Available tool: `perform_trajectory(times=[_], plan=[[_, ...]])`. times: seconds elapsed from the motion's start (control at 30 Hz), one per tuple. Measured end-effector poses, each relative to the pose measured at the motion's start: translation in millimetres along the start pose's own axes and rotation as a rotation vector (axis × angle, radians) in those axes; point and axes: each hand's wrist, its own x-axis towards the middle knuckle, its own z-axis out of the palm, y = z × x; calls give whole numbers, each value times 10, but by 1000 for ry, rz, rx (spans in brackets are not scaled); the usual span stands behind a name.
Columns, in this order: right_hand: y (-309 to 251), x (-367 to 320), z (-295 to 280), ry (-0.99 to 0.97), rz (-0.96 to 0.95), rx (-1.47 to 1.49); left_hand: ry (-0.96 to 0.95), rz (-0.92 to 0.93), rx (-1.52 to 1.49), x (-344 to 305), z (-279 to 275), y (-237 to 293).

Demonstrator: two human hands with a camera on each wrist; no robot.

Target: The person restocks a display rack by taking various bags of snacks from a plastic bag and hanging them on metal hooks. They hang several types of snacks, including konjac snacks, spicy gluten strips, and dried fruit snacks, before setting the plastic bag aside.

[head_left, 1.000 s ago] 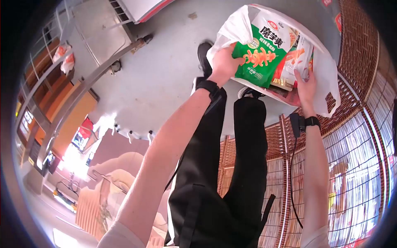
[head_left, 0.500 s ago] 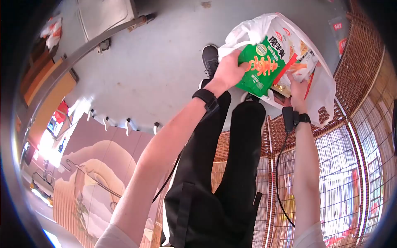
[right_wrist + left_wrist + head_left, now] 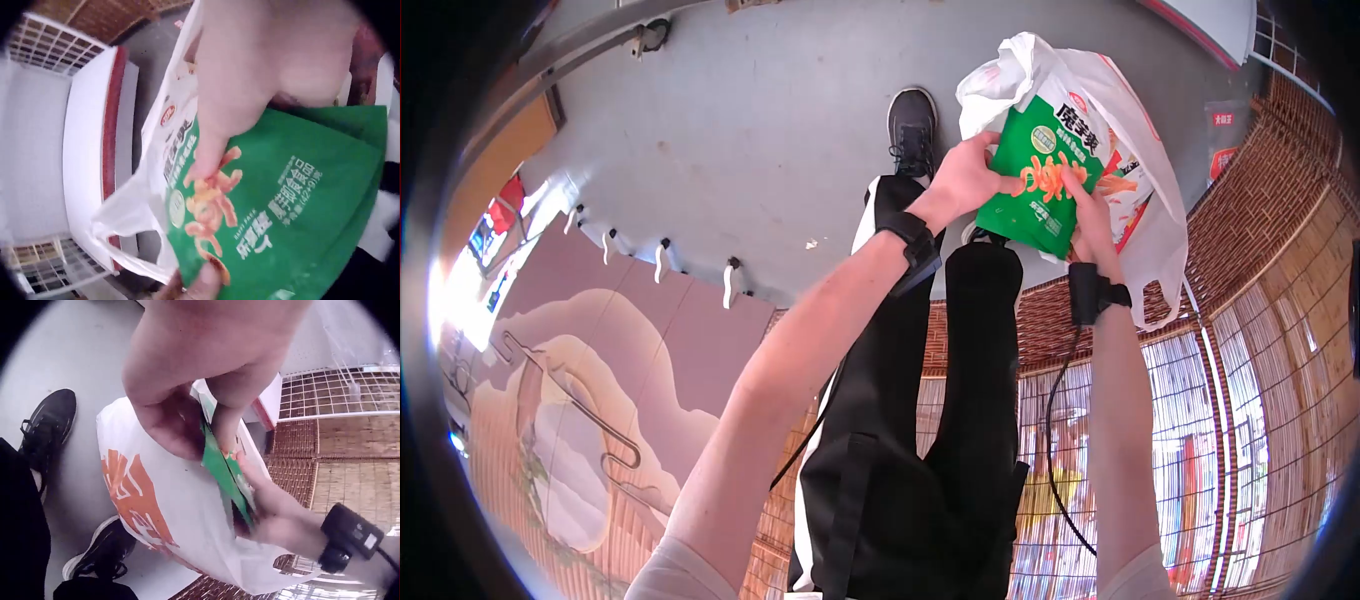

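Note:
A green and white snack packet (image 3: 1032, 222) with orange food pictured on it stands partly out of a white plastic carrier bag (image 3: 1168, 230). My left hand (image 3: 970, 180) pinches the packet's left edge, thumb across its front. From the right, my right hand (image 3: 1092, 225) grips the other side, its thumb lying over the picture. A second green layer shows behind the packet's face (image 3: 294, 212) in the right wrist view. Other snack packets (image 3: 1128, 190) sit in the bag, partly covered by this one. Orange print marks the bag's outside (image 3: 140, 494) in the left wrist view.
Black shoes (image 3: 912, 130) stand on the grey floor (image 3: 790, 130) beside the bag. Woven wicker and reed panelling (image 3: 1250, 230) runs along the right. A white box with a red edge (image 3: 94, 144) and white wire racks stand near the bag.
My right hand has moved from among the packets inside the bag onto the green packet's right side. The packet is turned more upright and covers more of the others. The left hand keeps its hold.

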Motion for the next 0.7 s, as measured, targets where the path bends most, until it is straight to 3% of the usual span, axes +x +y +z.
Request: perform_trajectory(times=[0.03, 0.17, 0.27, 0.37, 0.53, 0.63, 0.7], plan=[[-65, -52, -35, -3, 20, 22, 16, -7, 100, -6, 50, -26], [-297, -63, -131, -39, 73, 48, 45, 1, 34, -51, -39, -9], [-412, -51, -448, -31, 85, -11, 42, -107, 83, -86, 118, 75], [-511, 94, -815, -125, 108, -78, 71, -124, -86, -11, 190, 13], [-681, -71, -749, -149, 172, -63, 15, -144, -216, 20, 48, 9], [-644, -271, -655, -276, 235, -74, -190, -110, -433, -163, 74, 208], [-561, -498, -573, -270, 170, -104, -76, -77, -422, -356, 137, 368]])
